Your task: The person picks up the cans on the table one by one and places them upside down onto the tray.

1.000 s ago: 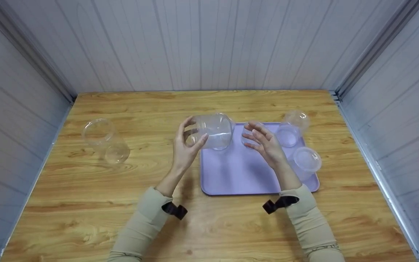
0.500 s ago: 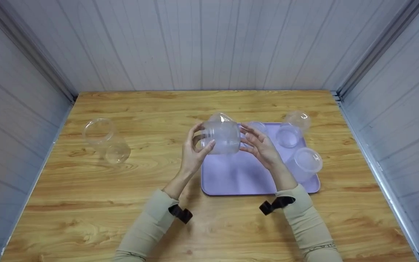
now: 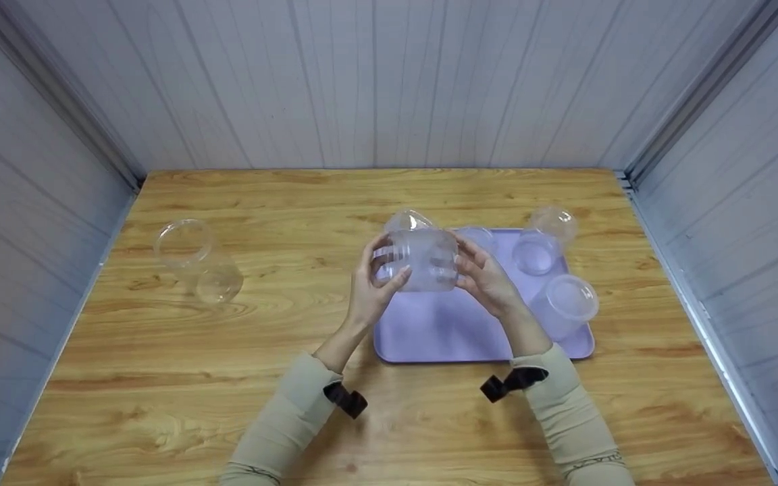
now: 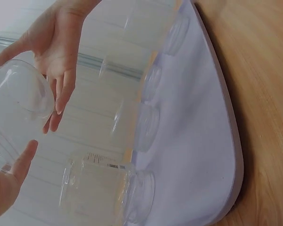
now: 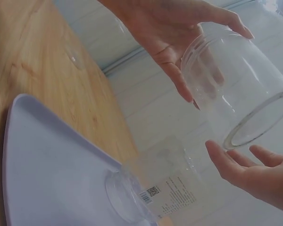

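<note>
A clear jar (image 3: 423, 260) is held sideways above the lilac tray (image 3: 443, 337), its ringed neck toward the left and its base toward the right. My left hand (image 3: 377, 283) grips it around the neck end, thumb in front. At the base end is my right hand (image 3: 489, 280), its fingers round the bottom edge. In the left wrist view, the right hand (image 4: 59, 61) has thumb and fingers on two sides of the base. The right wrist view shows the left hand (image 5: 172, 33) around the neck of the jar (image 5: 236, 84); some fingers show through its wall.
Several other clear jars stand along the tray's back and right, among them a back-left jar (image 3: 408, 217), a back-right jar (image 3: 537, 246) and a front-right jar (image 3: 568, 304). Another clear jar (image 3: 190, 250) is on the wooden table (image 3: 193, 391) at left. Pale walls enclose it.
My left hand has carried the jar slightly to the right and toward me, levelling it. The right hand, apart from the jar a second ago, now has its fingers at the base.
</note>
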{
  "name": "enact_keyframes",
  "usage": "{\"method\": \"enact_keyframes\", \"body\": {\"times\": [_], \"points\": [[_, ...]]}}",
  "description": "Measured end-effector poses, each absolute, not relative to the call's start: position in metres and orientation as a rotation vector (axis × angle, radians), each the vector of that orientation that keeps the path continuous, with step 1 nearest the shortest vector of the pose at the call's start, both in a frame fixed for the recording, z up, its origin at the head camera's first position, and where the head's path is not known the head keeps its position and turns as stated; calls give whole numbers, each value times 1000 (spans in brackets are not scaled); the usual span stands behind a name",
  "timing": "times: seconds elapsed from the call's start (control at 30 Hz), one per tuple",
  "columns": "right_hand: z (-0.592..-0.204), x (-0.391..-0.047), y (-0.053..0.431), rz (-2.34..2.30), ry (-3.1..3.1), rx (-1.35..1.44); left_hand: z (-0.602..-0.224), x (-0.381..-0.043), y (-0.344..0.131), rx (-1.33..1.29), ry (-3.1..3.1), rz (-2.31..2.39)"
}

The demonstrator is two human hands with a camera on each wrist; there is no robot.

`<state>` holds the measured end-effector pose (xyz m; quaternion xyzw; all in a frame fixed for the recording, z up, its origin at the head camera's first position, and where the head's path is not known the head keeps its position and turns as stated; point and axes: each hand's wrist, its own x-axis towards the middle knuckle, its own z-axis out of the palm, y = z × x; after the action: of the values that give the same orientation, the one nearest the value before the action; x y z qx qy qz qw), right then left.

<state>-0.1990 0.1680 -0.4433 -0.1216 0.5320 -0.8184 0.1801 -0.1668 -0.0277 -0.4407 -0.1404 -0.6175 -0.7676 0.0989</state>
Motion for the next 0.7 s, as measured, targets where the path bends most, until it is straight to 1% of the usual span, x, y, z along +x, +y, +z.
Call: {"method": "enact_keyframes", "body": {"times": [0.27,0.53,0.7], "points": [[-440,-195,166,-2262,1546,-391,-466,-178,-27,-464,-1785,-2304],[-437,-193,163,-2234,1618,-377,-468,-176,-26,-499,-1757,-2352],[-436,-191,163,-2235,1686,-422,-468,-174,-29,-521,-1797,-2344]]}}
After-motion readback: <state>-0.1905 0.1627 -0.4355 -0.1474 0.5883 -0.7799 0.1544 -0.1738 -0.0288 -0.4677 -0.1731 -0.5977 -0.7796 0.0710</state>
